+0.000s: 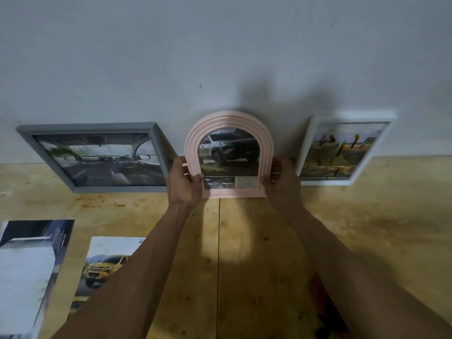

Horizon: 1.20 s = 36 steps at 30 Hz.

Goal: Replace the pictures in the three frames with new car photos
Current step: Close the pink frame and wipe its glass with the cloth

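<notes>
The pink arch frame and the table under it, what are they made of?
The pink arch frame looks like moulded plastic with a matte finish: its ridged bands are smooth and evenly coloured, though painted wood is possible. The table looks like bare plywood: yellowish, with grain, small knots, stains and a straight seam between boards. Both hands, left hand and right hand, grip the frame's sides.

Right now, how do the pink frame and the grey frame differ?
The pink frame is arched and gripped at its sides by the left hand and right hand; the grey frame is rectangular, wider and untouched. Pink shows a car's exterior, grey a car's interior. Both stand by the wall.
</notes>
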### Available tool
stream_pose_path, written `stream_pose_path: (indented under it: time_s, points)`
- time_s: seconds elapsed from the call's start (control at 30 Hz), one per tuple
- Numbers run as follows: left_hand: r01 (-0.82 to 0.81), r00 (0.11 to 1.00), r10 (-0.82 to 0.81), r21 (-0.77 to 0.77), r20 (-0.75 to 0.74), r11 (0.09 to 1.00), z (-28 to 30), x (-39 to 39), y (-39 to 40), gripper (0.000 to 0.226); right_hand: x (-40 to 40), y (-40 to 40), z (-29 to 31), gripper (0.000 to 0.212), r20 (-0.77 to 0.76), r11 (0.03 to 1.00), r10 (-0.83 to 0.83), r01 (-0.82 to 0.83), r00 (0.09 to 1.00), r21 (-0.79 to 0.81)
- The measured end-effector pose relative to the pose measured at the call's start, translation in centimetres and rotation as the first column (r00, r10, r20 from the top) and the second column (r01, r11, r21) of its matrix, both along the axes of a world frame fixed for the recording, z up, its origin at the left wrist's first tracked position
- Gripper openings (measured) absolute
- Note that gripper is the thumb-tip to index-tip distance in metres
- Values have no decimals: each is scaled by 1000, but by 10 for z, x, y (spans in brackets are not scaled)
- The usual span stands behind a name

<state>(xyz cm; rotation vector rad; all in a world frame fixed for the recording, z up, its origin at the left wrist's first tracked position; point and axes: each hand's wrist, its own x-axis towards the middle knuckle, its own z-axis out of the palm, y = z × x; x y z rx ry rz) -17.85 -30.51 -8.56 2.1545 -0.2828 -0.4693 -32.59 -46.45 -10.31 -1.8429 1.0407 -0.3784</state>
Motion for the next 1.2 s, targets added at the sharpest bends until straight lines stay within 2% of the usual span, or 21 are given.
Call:
stream_pose_path:
  time_s: [0.47, 0.67, 0.8, 0.9, 1.0, 1.2]
  points:
    - [-2, 1000, 2, 36, 13, 999, -1, -1, -7, 41, 5, -3, -9, 43, -35, 1000, 5, -5, 999, -4]
    - [3, 998, 0, 54, -64, 999, 3, -6, 2, 68, 0, 1, -10, 48, -32, 999, -11, 10, 999, -42]
    - [-8, 998, 15, 126, -59, 992, 10, -20, 22, 76, -13, 14, 4, 47, -52, 998, -62, 60, 997, -38]
    - [6, 999, -2, 119, -35, 993, 17, -37, 39, 72, -32, 31, 15, 49, -63, 993, -116, 114, 991, -44]
    - [42, 998, -39, 87, -39, 995, 27, -60, 55, 60, -62, 49, 27, 44, -50, 989, -142, 141, 989, -37]
    - [248, 969, -244, 105, -50, 963, 41, -126, 55, 36, -142, 64, 56, 25, -61, 981, -191, 188, 980, -53]
